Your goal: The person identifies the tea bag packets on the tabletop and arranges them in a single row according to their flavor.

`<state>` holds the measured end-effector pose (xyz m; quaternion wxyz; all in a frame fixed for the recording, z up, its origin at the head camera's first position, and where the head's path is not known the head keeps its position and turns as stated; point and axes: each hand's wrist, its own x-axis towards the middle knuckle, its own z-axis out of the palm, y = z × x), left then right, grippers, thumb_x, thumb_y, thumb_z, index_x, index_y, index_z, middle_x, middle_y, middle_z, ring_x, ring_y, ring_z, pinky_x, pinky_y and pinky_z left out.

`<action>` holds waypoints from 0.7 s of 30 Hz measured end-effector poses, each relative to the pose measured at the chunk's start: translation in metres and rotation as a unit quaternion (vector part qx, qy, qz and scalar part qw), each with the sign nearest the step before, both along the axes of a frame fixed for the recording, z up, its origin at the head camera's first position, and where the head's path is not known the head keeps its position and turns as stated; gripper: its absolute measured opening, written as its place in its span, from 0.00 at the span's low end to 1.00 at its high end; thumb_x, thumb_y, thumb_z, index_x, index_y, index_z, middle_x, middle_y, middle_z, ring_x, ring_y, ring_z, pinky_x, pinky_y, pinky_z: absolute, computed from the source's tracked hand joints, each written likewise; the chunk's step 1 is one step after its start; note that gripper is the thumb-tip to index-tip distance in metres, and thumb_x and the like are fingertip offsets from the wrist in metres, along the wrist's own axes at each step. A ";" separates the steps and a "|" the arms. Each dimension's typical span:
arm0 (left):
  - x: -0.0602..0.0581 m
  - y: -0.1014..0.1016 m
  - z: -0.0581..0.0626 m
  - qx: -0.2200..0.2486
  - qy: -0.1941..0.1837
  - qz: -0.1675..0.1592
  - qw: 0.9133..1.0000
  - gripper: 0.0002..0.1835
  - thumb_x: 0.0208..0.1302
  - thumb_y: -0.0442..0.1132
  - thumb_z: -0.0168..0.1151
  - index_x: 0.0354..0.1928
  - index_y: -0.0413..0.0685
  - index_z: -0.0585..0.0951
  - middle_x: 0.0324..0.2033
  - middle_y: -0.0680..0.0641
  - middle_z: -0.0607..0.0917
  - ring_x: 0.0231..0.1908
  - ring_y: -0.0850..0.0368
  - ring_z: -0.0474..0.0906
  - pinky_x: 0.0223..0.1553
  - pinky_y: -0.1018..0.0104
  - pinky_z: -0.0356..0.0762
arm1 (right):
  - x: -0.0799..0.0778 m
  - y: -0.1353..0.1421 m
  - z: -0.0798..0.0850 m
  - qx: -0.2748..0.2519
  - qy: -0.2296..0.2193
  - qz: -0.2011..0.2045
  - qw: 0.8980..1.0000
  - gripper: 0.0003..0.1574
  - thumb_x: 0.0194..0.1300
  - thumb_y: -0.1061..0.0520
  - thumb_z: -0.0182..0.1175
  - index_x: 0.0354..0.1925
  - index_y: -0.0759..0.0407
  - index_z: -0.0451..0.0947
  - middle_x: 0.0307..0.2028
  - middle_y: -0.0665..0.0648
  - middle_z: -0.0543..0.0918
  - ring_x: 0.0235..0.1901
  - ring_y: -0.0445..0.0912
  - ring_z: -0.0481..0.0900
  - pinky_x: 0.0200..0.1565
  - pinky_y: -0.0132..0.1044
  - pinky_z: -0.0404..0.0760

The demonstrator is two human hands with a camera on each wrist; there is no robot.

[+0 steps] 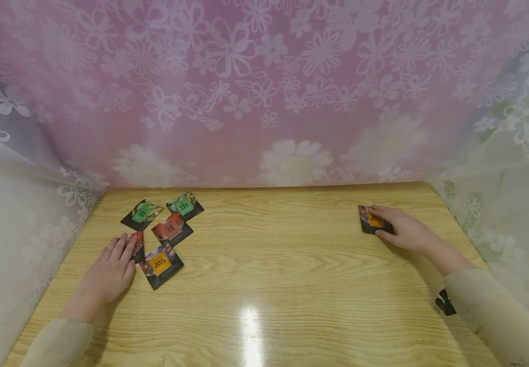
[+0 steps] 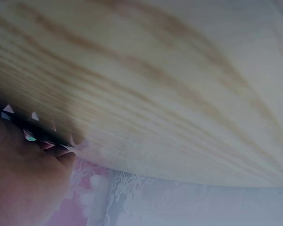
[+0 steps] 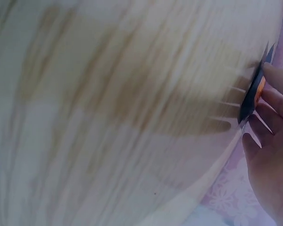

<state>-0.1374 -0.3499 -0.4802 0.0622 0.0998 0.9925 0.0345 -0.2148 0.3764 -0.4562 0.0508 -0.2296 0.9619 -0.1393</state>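
My left hand (image 1: 110, 275) rests with its fingers extended over a small red-and-black packet (image 1: 139, 245), hiding most of it. Close by lie an orange-labelled packet (image 1: 159, 265), another red packet (image 1: 172, 229), and two green-labelled ones, a left (image 1: 143, 214) and a right (image 1: 185, 205). On the far right, my right hand (image 1: 404, 229) pinches a dark packet with an orange label (image 1: 374, 219) between thumb and fingers. The right wrist view shows that packet (image 3: 251, 96) edge-on at the fingertips. Two pointed corners show at its top; whether it is one packet or two I cannot tell.
A black item (image 1: 445, 302) lies partly hidden beneath the right sleeve (image 1: 489, 300). The wood-grain table (image 1: 269, 255) ends at a pink floral curtain (image 1: 269, 92) at the back, with pale curtains at both sides.
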 end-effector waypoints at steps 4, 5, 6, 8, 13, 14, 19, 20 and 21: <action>0.000 0.000 0.000 0.001 0.003 -0.001 1.000 0.34 0.86 0.44 0.40 0.83 0.31 0.53 0.80 0.22 0.53 0.78 0.20 0.51 0.78 0.26 0.54 | -0.002 0.003 -0.002 0.001 -0.008 -0.003 1.000 0.41 0.73 0.59 0.67 0.77 0.69 0.66 0.76 0.78 0.65 0.72 0.78 0.65 0.68 0.75 0.70; 0.001 0.000 0.000 0.001 0.004 -0.002 1.000 0.34 0.86 0.44 0.40 0.83 0.31 0.53 0.80 0.22 0.53 0.78 0.20 0.51 0.78 0.26 0.54 | -0.002 0.004 -0.002 0.002 -0.010 -0.004 1.000 0.41 0.73 0.60 0.67 0.77 0.69 0.66 0.76 0.78 0.65 0.72 0.78 0.65 0.68 0.75 0.70; 0.001 0.000 0.000 0.001 0.004 -0.003 1.000 0.33 0.86 0.44 0.40 0.83 0.31 0.53 0.80 0.22 0.53 0.78 0.20 0.50 0.78 0.25 0.54 | -0.003 0.006 -0.003 0.002 -0.011 -0.004 1.000 0.41 0.72 0.62 0.67 0.77 0.69 0.66 0.76 0.78 0.65 0.72 0.78 0.65 0.68 0.75 0.71; 0.001 0.001 0.000 0.000 0.004 -0.005 1.000 0.33 0.86 0.44 0.39 0.83 0.31 0.53 0.80 0.22 0.53 0.78 0.20 0.50 0.78 0.25 0.54 | -0.002 0.009 -0.003 -0.002 -0.015 -0.006 1.000 0.41 0.72 0.64 0.66 0.78 0.69 0.65 0.76 0.79 0.64 0.72 0.78 0.64 0.68 0.74 0.71; 0.003 0.004 0.003 -0.005 0.009 -0.006 1.000 0.33 0.85 0.43 0.41 0.82 0.30 0.55 0.79 0.22 0.54 0.78 0.20 0.52 0.78 0.26 0.55 | -0.002 0.014 -0.002 -0.011 -0.024 -0.009 1.000 0.41 0.71 0.66 0.65 0.78 0.70 0.65 0.76 0.80 0.63 0.72 0.79 0.63 0.68 0.75 0.70; 0.003 0.005 0.003 -0.006 0.011 -0.006 1.000 0.33 0.85 0.43 0.42 0.82 0.30 0.55 0.79 0.22 0.54 0.78 0.20 0.52 0.78 0.26 0.56 | -0.002 0.015 -0.003 -0.012 -0.024 -0.008 1.000 0.41 0.71 0.66 0.65 0.78 0.70 0.65 0.76 0.81 0.63 0.72 0.79 0.63 0.68 0.75 0.70; 0.003 0.005 0.005 -0.007 0.012 -0.005 1.000 0.33 0.85 0.43 0.42 0.82 0.30 0.56 0.79 0.22 0.54 0.78 0.20 0.52 0.78 0.26 0.56 | -0.005 0.017 -0.003 -0.008 -0.020 -0.010 1.000 0.41 0.71 0.65 0.66 0.77 0.70 0.65 0.75 0.81 0.64 0.72 0.79 0.64 0.67 0.75 0.71; 0.003 0.005 0.005 -0.006 0.011 -0.005 1.000 0.33 0.85 0.43 0.42 0.82 0.30 0.56 0.80 0.22 0.54 0.78 0.20 0.52 0.78 0.26 0.55 | -0.005 0.018 -0.003 -0.006 -0.019 -0.009 1.000 0.41 0.71 0.65 0.66 0.77 0.70 0.65 0.75 0.81 0.64 0.72 0.79 0.64 0.67 0.75 0.71; 0.003 0.004 0.004 -0.006 0.011 -0.005 1.000 0.33 0.85 0.43 0.42 0.82 0.30 0.56 0.79 0.22 0.54 0.78 0.20 0.52 0.78 0.26 0.55 | -0.005 0.018 -0.002 -0.003 -0.018 -0.009 1.000 0.42 0.71 0.64 0.67 0.77 0.69 0.65 0.75 0.81 0.65 0.71 0.79 0.64 0.67 0.76 0.71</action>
